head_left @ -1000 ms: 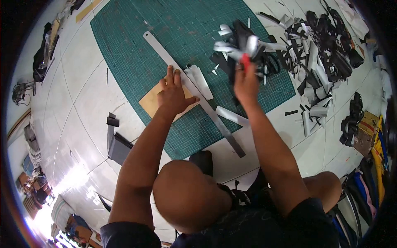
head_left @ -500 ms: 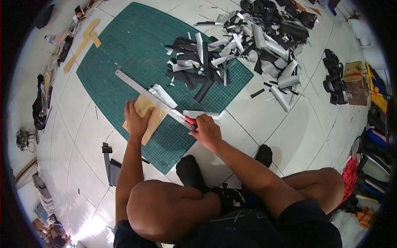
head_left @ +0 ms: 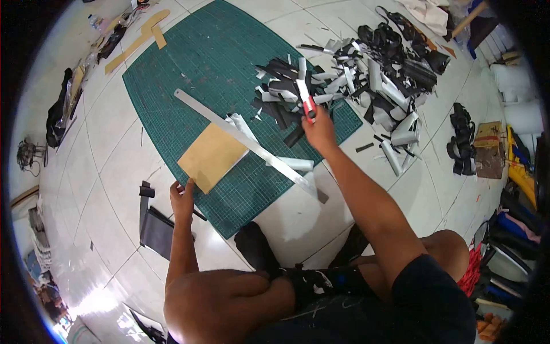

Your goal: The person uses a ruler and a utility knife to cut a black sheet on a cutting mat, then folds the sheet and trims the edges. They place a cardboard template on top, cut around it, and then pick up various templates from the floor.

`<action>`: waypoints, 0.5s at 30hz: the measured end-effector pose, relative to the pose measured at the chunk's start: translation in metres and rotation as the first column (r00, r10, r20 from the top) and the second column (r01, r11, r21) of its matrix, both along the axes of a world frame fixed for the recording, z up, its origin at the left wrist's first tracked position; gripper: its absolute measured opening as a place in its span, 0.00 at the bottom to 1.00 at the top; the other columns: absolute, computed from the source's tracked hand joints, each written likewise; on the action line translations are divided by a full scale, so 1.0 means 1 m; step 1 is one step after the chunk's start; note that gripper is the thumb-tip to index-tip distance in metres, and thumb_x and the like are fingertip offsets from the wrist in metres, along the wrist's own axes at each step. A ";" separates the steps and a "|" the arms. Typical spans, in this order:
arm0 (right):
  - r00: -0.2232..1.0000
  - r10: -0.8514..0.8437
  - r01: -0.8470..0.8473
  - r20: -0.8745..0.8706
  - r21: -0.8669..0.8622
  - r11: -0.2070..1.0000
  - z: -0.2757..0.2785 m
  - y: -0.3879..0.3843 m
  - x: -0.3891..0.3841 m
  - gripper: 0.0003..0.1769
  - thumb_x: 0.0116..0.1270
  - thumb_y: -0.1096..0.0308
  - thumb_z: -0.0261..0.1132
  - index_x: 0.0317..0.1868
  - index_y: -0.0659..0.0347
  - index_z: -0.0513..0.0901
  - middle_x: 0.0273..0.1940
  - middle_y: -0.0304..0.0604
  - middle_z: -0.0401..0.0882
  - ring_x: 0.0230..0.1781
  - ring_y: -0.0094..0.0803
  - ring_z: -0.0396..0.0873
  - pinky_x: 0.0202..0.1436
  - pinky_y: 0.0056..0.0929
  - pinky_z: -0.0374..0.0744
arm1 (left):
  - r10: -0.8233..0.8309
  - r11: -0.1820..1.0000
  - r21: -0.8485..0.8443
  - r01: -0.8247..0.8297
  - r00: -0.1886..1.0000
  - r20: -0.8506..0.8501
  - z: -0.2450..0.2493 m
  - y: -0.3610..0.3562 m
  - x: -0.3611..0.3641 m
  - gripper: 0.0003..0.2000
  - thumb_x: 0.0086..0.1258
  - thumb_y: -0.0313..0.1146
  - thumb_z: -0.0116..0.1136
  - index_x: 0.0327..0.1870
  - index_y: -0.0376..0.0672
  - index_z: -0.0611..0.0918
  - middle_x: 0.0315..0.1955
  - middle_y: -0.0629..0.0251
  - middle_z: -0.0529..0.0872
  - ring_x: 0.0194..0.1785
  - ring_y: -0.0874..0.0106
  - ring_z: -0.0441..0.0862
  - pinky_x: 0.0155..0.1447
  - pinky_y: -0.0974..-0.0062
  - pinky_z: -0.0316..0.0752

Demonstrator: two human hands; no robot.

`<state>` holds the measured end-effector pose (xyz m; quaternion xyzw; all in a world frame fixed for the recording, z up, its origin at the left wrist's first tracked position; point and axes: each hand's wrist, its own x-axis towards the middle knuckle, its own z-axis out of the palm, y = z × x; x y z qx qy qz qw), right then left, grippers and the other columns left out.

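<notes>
My right hand (head_left: 319, 133) is wrapped around a red utility knife (head_left: 309, 108), held over the near side of the pile of black and silver strips (head_left: 281, 94). At the near-left edge of a tan cardboard piece (head_left: 215, 156), my left hand (head_left: 182, 198) has its thumb and fingers closed on the rim. Some white material shows under the cardboard's right edge. A long steel ruler (head_left: 252, 146) lies diagonally across the green cutting mat (head_left: 189, 69), along the cardboard's far edge and out over the mat's near edge. Silver offcuts (head_left: 295, 164) lie beyond the ruler.
A larger heap of scraps (head_left: 378, 86) spreads over the white tiles at the right. Long tan templates (head_left: 134, 43) lie at the far left. Black folded material (head_left: 157, 232) rests left of the mat. Black straps (head_left: 461, 140) and a worn box (head_left: 490, 150) stand at right.
My right hand has lifted the knife off the ruler and carried it forward and right to the scraps. My left hand has slid back from on top of the cardboard to its edge.
</notes>
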<state>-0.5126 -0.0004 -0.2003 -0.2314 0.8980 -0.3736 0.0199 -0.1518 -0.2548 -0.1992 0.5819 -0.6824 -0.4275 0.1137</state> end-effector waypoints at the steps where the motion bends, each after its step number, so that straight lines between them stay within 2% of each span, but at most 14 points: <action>1: 1.000 -0.002 0.001 0.030 0.030 1.000 0.007 -0.006 -0.014 0.19 0.64 0.63 0.69 0.50 0.61 0.74 0.45 0.58 0.82 0.47 0.60 0.81 0.48 0.54 0.78 | 0.010 1.000 0.001 -0.010 1.000 -0.014 0.001 0.001 0.000 0.37 0.66 0.52 0.69 0.64 0.27 0.73 0.47 0.53 0.80 0.48 0.66 0.78 0.53 0.70 0.75; 3: 0.998 0.007 -0.013 0.063 0.103 0.995 0.014 -0.020 -0.041 0.19 0.64 0.64 0.69 0.51 0.61 0.74 0.45 0.58 0.82 0.49 0.59 0.80 0.50 0.54 0.78 | 0.032 0.999 0.005 -0.032 0.999 0.005 -0.004 -0.002 -0.005 0.37 0.65 0.51 0.69 0.63 0.26 0.74 0.44 0.57 0.79 0.47 0.69 0.77 0.52 0.72 0.74; 4: 0.998 0.031 -0.027 -0.053 0.063 0.998 0.012 -0.027 -0.050 0.19 0.64 0.64 0.69 0.51 0.61 0.74 0.45 0.58 0.82 0.49 0.59 0.80 0.50 0.54 0.78 | 0.044 0.999 0.030 -0.043 0.998 -0.048 -0.009 -0.004 -0.006 0.36 0.65 0.50 0.69 0.62 0.25 0.74 0.41 0.60 0.79 0.44 0.71 0.76 0.50 0.73 0.74; 6: 0.956 0.075 -0.078 -0.283 0.001 0.997 0.005 -0.042 -0.065 0.20 0.64 0.65 0.69 0.52 0.62 0.73 0.45 0.58 0.82 0.49 0.59 0.80 0.50 0.55 0.78 | 0.050 0.990 0.133 -0.043 0.997 -0.050 -0.018 -0.011 -0.010 0.37 0.65 0.51 0.69 0.62 0.25 0.74 0.47 0.56 0.83 0.50 0.68 0.81 0.56 0.71 0.75; 7: 0.935 0.058 -0.059 -0.351 0.007 0.998 0.003 -0.052 -0.075 0.20 0.64 0.64 0.69 0.51 0.62 0.73 0.44 0.59 0.83 0.47 0.61 0.81 0.50 0.56 0.78 | 0.057 0.990 0.135 -0.051 0.998 -0.036 -0.013 -0.010 -0.017 0.35 0.66 0.48 0.69 0.62 0.25 0.74 0.47 0.56 0.83 0.49 0.68 0.82 0.54 0.71 0.76; 9: 0.989 0.005 0.015 -0.147 0.139 0.990 0.011 -0.065 -0.097 0.20 0.64 0.63 0.68 0.52 0.61 0.73 0.43 0.61 0.83 0.47 0.61 0.81 0.50 0.55 0.78 | 0.080 0.987 0.139 -0.078 0.997 -0.007 -0.006 -0.005 -0.029 0.31 0.67 0.44 0.69 0.60 0.25 0.75 0.47 0.56 0.85 0.46 0.69 0.83 0.51 0.71 0.77; 10: 0.998 -0.036 0.044 -0.042 0.212 0.976 0.014 -0.069 -0.107 0.21 0.64 0.62 0.68 0.52 0.61 0.73 0.43 0.61 0.83 0.47 0.61 0.81 0.50 0.55 0.78 | 0.098 0.980 0.183 -0.077 0.989 -0.110 -0.010 -0.006 -0.032 0.31 0.65 0.43 0.70 0.59 0.24 0.75 0.44 0.56 0.84 0.46 0.69 0.82 0.50 0.71 0.77; 11: 1.000 0.016 -0.021 0.020 0.289 0.957 0.021 -0.066 -0.119 0.22 0.63 0.61 0.68 0.53 0.60 0.72 0.43 0.62 0.83 0.47 0.62 0.81 0.50 0.55 0.78 | 0.117 0.971 0.227 -0.070 0.972 -0.203 -0.015 -0.006 -0.034 0.32 0.64 0.43 0.72 0.58 0.24 0.76 0.41 0.57 0.84 0.45 0.69 0.81 0.49 0.71 0.77; 12: 0.992 0.126 -0.125 0.023 0.398 0.909 0.025 -0.062 -0.135 0.23 0.63 0.61 0.68 0.54 0.59 0.72 0.43 0.59 0.84 0.47 0.61 0.82 0.48 0.53 0.78 | 0.131 0.962 0.269 -0.052 0.949 -0.287 -0.021 -0.007 -0.033 0.32 0.62 0.43 0.73 0.57 0.23 0.76 0.39 0.58 0.83 0.44 0.70 0.81 0.48 0.70 0.77; 13: 0.972 0.235 -0.217 0.020 0.472 0.855 0.036 -0.057 -0.147 0.23 0.63 0.60 0.69 0.54 0.58 0.72 0.42 0.59 0.84 0.46 0.61 0.82 0.48 0.53 0.79 | 0.089 0.986 0.158 -0.055 0.971 -0.220 -0.046 -0.011 -0.028 0.29 0.62 0.40 0.73 0.55 0.24 0.77 0.42 0.53 0.86 0.46 0.67 0.83 0.49 0.68 0.78; 15: 0.918 0.389 -0.353 0.075 0.598 0.719 0.062 -0.046 -0.155 0.23 0.64 0.58 0.69 0.54 0.58 0.72 0.40 0.58 0.83 0.45 0.60 0.82 0.46 0.52 0.79 | 0.087 0.987 0.153 -0.057 0.975 -0.203 -0.043 -0.009 -0.028 0.28 0.62 0.39 0.73 0.53 0.24 0.78 0.44 0.51 0.85 0.45 0.65 0.84 0.49 0.68 0.79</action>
